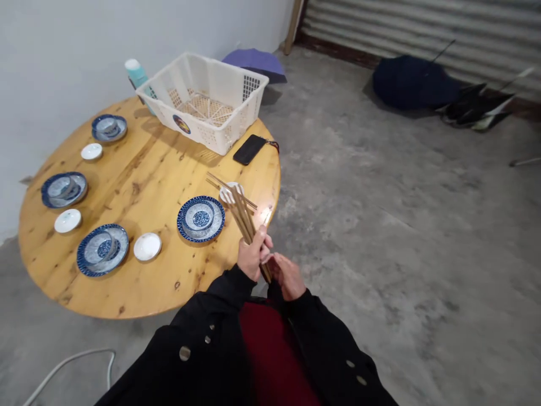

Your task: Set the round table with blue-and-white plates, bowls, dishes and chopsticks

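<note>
My left hand (251, 256) is wrapped round a bundle of wooden chopsticks (242, 217), tilted with the upper ends toward the table. My right hand (289, 276) is beside the lower ends of the bundle, its fingers fairly straight and nothing plainly gripped in them; whether it touches the sticks is hard to see. Just beyond the bundle, a loose pair of chopsticks (217, 182) lies at a small white dish (232, 192), partly hidden by the bundle. Left of my hands, a blue-patterned plate (181, 228) carries a matching bowl (199, 217).
Around the round wooden table (143, 299) are more blue plates (84, 265) with bowls, and white dishes (147, 247). A white plastic basket (203, 132), a phone (249, 149) and a turquoise bottle (136, 73) stand or lie farther back. Open umbrellas (409, 84) rest on the floor.
</note>
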Available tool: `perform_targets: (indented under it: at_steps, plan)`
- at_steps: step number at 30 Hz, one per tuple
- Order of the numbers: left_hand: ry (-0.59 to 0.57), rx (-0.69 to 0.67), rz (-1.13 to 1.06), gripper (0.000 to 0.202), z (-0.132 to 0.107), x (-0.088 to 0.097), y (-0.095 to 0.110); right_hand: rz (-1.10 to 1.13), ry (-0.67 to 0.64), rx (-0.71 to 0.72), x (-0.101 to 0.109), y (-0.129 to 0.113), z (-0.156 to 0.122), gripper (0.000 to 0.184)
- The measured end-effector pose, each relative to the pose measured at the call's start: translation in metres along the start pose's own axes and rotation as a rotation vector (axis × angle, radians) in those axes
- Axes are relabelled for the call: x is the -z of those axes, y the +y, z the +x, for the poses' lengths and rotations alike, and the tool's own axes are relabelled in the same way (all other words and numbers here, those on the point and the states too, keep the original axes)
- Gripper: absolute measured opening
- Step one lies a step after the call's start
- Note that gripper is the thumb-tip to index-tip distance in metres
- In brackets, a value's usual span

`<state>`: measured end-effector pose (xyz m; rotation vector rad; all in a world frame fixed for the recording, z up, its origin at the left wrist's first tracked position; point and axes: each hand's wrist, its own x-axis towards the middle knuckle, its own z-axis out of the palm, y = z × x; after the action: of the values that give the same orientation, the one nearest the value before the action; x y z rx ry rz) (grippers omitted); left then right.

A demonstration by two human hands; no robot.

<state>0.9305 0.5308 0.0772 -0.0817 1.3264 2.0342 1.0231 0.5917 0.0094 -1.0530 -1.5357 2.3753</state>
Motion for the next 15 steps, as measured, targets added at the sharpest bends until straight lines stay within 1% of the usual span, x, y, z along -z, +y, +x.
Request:
perform_targets:
  at_steps: [3, 4, 5, 6, 8, 10, 13, 15]
  plan:
    - [0.163, -0.075, -0.086, 0.059, 0.022, 0.016, 0.014, -0.648, 0.032, 0.308, 0.007, -0.036, 0.055, 0.043]
    - [0.219, -0.096, -0.114, 0.059, 0.029, 0.021, 0.017, -0.842, 0.028, 0.390, 0.007, -0.049, 0.075, 0.041]
    - [0.273, -0.112, -0.140, 0.059, 0.036, 0.025, 0.019, -1.016, 0.017, 0.431, 0.006, -0.061, 0.094, 0.039]
    - [0.325, -0.127, -0.162, 0.058, 0.043, 0.027, 0.020, -1.170, -0.009, 0.435, 0.003, -0.072, 0.112, 0.039]
    - [0.419, -0.152, -0.201, 0.057, 0.057, 0.029, 0.021, -1.419, -0.097, 0.365, -0.007, -0.089, 0.145, 0.042]
    - [0.509, -0.177, -0.233, 0.056, 0.072, 0.026, 0.021, -1.580, -0.233, 0.287, -0.018, -0.097, 0.173, 0.046]
    - [0.641, -0.205, -0.259, 0.056, 0.094, 0.016, 0.020, -1.667, -0.446, 0.240, -0.030, -0.099, 0.204, 0.049]
    - [0.720, -0.201, -0.274, 0.056, 0.108, 0.009, 0.019, -1.646, -0.568, 0.238, -0.033, -0.096, 0.221, 0.044]
